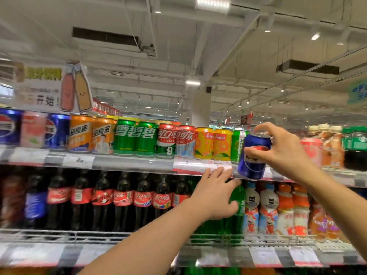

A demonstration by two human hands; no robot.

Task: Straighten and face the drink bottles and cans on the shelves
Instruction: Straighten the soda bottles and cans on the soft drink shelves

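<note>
Held tilted off the shelf (139, 162) by only the right hand's (278, 149) fingertips, the blue can (253, 161) could slip, while the left hand (214, 195), fingers loosely spread, reaching at the green bottle (237, 213), might topple it.

A row of cans (139, 138) stands on the top shelf (119, 161). Under it, a row of tall bottles (123, 199) stands on the lower shelf (59, 237). Small bottles (268, 211) stand to their right. The right hand (282, 147) holds a can (253, 161) up in front of the top shelf's right part. The left hand (214, 195) is below, maybe touching a bottle (238, 197).
</note>
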